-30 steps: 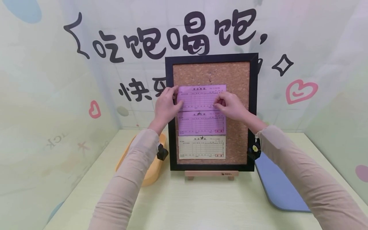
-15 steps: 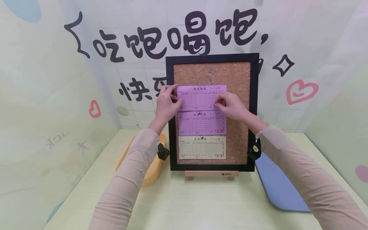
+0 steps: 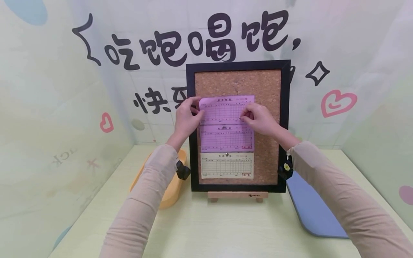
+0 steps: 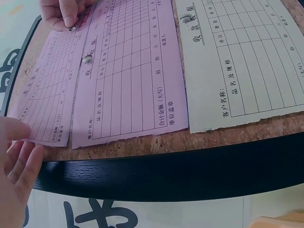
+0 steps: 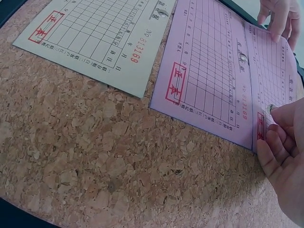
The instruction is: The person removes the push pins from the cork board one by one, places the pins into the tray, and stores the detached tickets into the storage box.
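A framed cork board [image 3: 266,150] stands upright, with three printed receipt slips one above another. The top purple slip [image 3: 221,109] has its left edge pinched by my left hand [image 3: 188,116], thumb on the front. Over that slip's right part, my right hand [image 3: 259,117] pinches a small silvery thumbtack [image 5: 270,108] between thumb and fingertips. The middle purple slip [image 3: 226,139] and the lowest, cream slip [image 3: 227,168] each have a metal thumbtack at their top centre. In the left wrist view, my left thumb lies on the top slip's corner.
The board rests on a small wooden easel [image 3: 237,195] on a pale table [image 3: 226,229]. A yellow-orange tray [image 3: 174,193] is at the left, partly behind my left sleeve. A blue mat [image 3: 317,215] lies at the right. Behind is a wall [image 3: 161,18] with lettering.
The top slip's upper left corner now bends slightly forward beside my left hand, which has shifted a little. My right hand stays nearly in place with the thumbtack.
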`<action>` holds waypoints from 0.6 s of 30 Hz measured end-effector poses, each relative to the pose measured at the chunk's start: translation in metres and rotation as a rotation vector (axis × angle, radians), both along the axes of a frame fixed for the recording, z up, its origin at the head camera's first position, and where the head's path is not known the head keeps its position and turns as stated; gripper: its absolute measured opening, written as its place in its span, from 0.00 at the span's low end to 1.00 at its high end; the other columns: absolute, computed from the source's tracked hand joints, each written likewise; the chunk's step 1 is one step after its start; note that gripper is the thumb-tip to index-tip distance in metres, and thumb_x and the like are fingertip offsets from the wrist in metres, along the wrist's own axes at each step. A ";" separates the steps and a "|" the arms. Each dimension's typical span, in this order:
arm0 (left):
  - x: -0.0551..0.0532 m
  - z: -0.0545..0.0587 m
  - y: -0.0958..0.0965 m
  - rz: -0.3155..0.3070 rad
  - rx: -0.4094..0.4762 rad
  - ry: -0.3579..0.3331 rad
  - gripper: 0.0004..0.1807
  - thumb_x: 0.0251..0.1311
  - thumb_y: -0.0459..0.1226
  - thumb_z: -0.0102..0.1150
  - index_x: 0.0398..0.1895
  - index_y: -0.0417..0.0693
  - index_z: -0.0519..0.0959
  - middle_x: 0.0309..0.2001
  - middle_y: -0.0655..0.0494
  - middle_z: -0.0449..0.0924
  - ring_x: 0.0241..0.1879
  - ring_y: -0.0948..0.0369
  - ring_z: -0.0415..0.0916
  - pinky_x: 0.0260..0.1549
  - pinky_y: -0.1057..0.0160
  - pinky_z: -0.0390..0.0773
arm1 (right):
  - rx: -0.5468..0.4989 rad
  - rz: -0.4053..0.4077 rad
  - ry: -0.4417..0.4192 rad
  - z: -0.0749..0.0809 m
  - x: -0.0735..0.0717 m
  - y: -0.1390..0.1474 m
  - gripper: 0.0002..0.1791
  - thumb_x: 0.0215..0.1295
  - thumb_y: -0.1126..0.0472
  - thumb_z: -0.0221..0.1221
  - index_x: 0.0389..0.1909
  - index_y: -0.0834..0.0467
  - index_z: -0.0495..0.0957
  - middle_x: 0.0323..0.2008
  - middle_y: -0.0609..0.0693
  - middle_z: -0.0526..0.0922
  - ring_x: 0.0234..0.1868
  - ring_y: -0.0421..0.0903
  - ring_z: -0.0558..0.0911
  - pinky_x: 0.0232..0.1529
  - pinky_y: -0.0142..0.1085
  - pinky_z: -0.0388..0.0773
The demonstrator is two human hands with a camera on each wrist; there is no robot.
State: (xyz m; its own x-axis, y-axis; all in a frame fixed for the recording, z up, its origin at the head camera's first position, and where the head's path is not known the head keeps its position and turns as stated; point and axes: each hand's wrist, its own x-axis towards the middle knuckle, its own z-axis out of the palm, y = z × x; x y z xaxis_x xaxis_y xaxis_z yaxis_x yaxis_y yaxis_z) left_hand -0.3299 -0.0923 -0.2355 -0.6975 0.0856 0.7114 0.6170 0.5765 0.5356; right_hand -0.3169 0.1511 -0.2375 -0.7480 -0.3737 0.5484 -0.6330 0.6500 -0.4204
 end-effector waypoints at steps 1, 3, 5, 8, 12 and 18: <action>0.000 0.000 0.000 -0.005 0.005 -0.005 0.20 0.51 0.27 0.58 0.50 0.37 0.73 0.39 0.45 0.77 0.31 0.55 0.76 0.33 0.64 0.76 | 0.002 0.000 0.002 0.000 0.000 0.000 0.02 0.58 0.69 0.56 0.29 0.63 0.76 0.27 0.54 0.74 0.27 0.46 0.70 0.28 0.35 0.67; -0.001 -0.001 -0.001 -0.011 0.015 -0.014 0.20 0.50 0.27 0.58 0.50 0.36 0.73 0.37 0.44 0.77 0.31 0.55 0.76 0.33 0.64 0.76 | 0.004 0.001 0.004 0.000 0.000 0.000 0.02 0.57 0.69 0.56 0.29 0.63 0.76 0.28 0.54 0.74 0.27 0.46 0.71 0.29 0.35 0.68; -0.001 -0.002 -0.001 -0.013 0.023 -0.023 0.20 0.50 0.26 0.58 0.49 0.36 0.73 0.35 0.44 0.78 0.30 0.55 0.76 0.33 0.64 0.76 | 0.007 0.002 0.010 -0.001 0.000 0.000 0.02 0.57 0.69 0.55 0.29 0.63 0.76 0.28 0.54 0.74 0.27 0.46 0.71 0.29 0.35 0.68; -0.001 -0.004 -0.001 -0.015 0.026 -0.032 0.20 0.50 0.26 0.58 0.49 0.36 0.73 0.34 0.43 0.78 0.30 0.55 0.76 0.34 0.63 0.76 | 0.010 0.005 0.018 -0.001 0.000 0.000 0.02 0.57 0.69 0.55 0.29 0.63 0.76 0.27 0.54 0.74 0.27 0.46 0.71 0.29 0.35 0.68; -0.001 -0.005 -0.001 -0.016 0.030 -0.044 0.19 0.51 0.26 0.57 0.49 0.36 0.73 0.33 0.43 0.78 0.31 0.54 0.76 0.34 0.63 0.77 | 0.010 0.008 0.026 -0.001 -0.002 0.001 0.02 0.58 0.69 0.55 0.29 0.63 0.76 0.27 0.54 0.74 0.26 0.46 0.71 0.29 0.35 0.68; 0.000 -0.006 -0.002 -0.003 0.026 -0.069 0.13 0.52 0.28 0.57 0.43 0.34 0.74 0.33 0.43 0.78 0.31 0.54 0.76 0.35 0.63 0.76 | 0.005 -0.001 0.012 -0.001 -0.002 0.000 0.02 0.58 0.69 0.56 0.29 0.63 0.77 0.28 0.54 0.74 0.27 0.46 0.71 0.29 0.35 0.68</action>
